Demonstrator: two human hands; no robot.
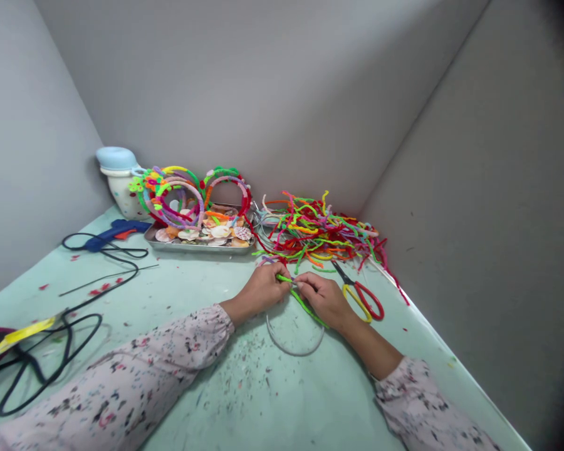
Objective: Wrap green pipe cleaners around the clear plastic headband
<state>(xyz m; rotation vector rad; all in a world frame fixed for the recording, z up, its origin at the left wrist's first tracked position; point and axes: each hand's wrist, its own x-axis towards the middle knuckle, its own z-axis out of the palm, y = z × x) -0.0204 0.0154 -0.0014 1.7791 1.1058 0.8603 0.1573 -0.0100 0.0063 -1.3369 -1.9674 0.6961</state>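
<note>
My left hand (pixel 266 288) is closed in a pinch around a bright green pipe cleaner (pixel 309 309), whose short end sticks out past the fingertips. Close beside it, my right hand (pixel 326 300) pinches at the same spot, thumb and forefinger pressed together. The pipe cleaner's long part runs down beneath the right palm. A thin grey headband hoop (pixel 294 354) hangs in a curve below both hands, with its upper parts hidden behind the fingers. A small grey bit shows between the fingertips. Scissors (pixel 357 294) with red and yellow handles lie just right of my right hand.
A heap of coloured pipe cleaners (pixel 319 228) lies behind my hands. A metal tray (pixel 202 247) holds shells and wrapped headbands (pixel 181 200). To the left are a lidded cup (pixel 120 185), a blue glue gun (pixel 106 238) and a looped black cord (pixel 68 338). Grey walls enclose the table.
</note>
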